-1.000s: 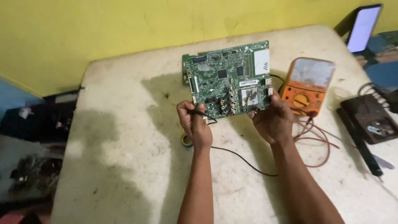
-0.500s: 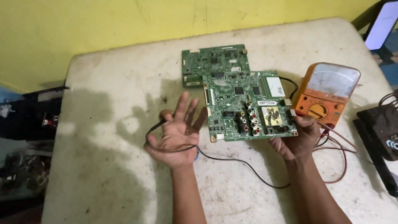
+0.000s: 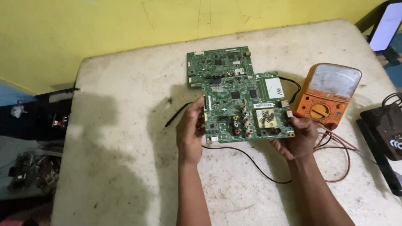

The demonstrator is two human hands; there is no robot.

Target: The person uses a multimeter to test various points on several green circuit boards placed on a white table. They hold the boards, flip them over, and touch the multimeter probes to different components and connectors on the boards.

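Both hands hold one green circuit board (image 3: 248,106) by its side edges: the left hand (image 3: 190,134) closes its grip on the left edge, the right hand (image 3: 296,138) on the lower right corner. It looks light, stiff and fragile, so the edges are the safe place. A second board (image 3: 217,65) lies on the desk (image 3: 125,104) beyond the grips; one orange multimeter (image 3: 328,94) stands just right of them.

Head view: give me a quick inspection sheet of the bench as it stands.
Surface: white table, stained and scuffed.
Job's things: green circuit board held up; second board flat behind it.
Clutter: orange multimeter; black device at the right edge.
Grippers: left hand on the board's left edge; right hand under its right corner.
Cables: black lead; red leads.
Surroundings: yellow wall.
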